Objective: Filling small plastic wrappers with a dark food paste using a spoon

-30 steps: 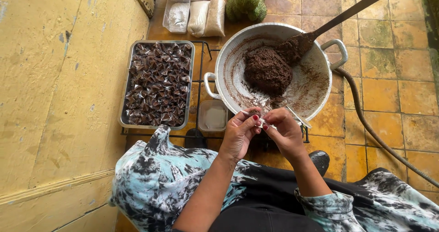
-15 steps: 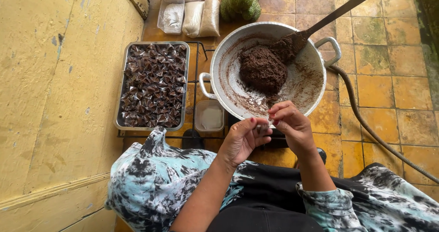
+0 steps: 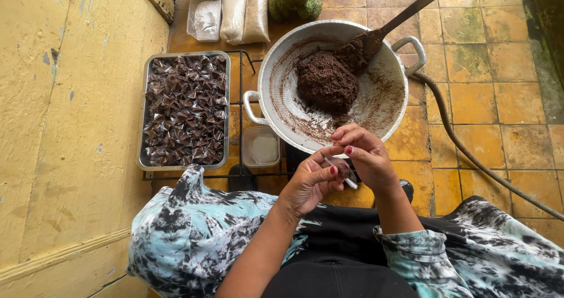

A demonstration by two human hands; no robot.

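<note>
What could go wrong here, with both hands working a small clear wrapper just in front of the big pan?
1. The clear wrapper is pinched only at the fingertips of the left hand and right hand; it could slip and drop.
2. The spoon leans on the rim of the pan, handle jutting out; a bump might tip it.
3. The hose lying beside the pan could snag.

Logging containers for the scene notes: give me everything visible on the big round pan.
The big round pan is a wide, shallow pale metal bowl with two loop handles on opposite sides of its rim. It sits upright on a black wire rack above the tiled floor. Its inner wall is smeared brown, and a dark brown mound lies near the middle. A long-handled spoon rests in it, its handle reaching over the far rim. The hands work just in front of its near edge.
</note>
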